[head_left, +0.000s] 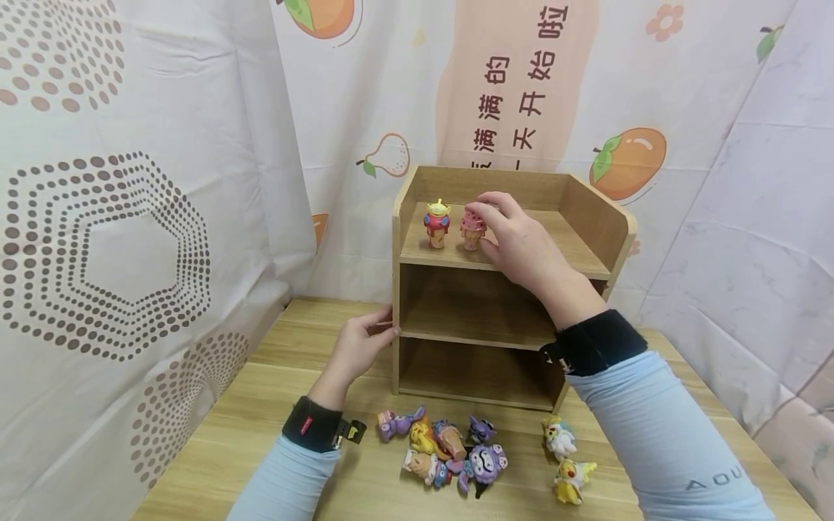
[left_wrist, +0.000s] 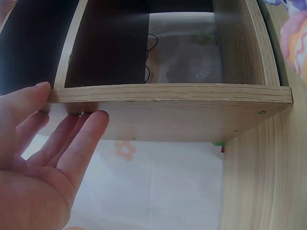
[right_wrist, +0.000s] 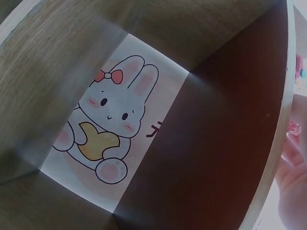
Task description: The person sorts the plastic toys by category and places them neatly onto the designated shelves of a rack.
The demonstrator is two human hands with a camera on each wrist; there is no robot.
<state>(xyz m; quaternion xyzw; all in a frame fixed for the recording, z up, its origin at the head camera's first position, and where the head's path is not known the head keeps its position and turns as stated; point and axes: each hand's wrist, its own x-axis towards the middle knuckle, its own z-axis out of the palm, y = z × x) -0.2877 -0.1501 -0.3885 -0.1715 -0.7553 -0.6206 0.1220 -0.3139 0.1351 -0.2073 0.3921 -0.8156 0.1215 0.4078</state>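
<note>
On the top tier of a wooden shelf (head_left: 482, 339), my right hand (head_left: 521, 242) pinches a pink ice-cream-cone figurine (head_left: 472, 230), fingers at its top and thumb near its base. Left of it stands an upright cone figurine (head_left: 437, 226) with a yellow-green, three-eyed-looking head and red middle. My left hand (head_left: 358, 346) touches the shelf's left side; in the left wrist view, the thumb meets the front edge and straight fingers (left_wrist: 88, 139) lie against the outer panel. The right wrist view shows mostly a shelf compartment, with part of the pink figurine (right_wrist: 293, 128) at the right edge.
Before the shelf lies a cluster of figurines, including a purple one (head_left: 485, 463) and a yellow one (head_left: 422, 436). Two more lie to the right, a white one (head_left: 559, 438) and a yellow-white one (head_left: 573, 480). A printed curtain (head_left: 352, 239) hangs behind the table (head_left: 260, 405).
</note>
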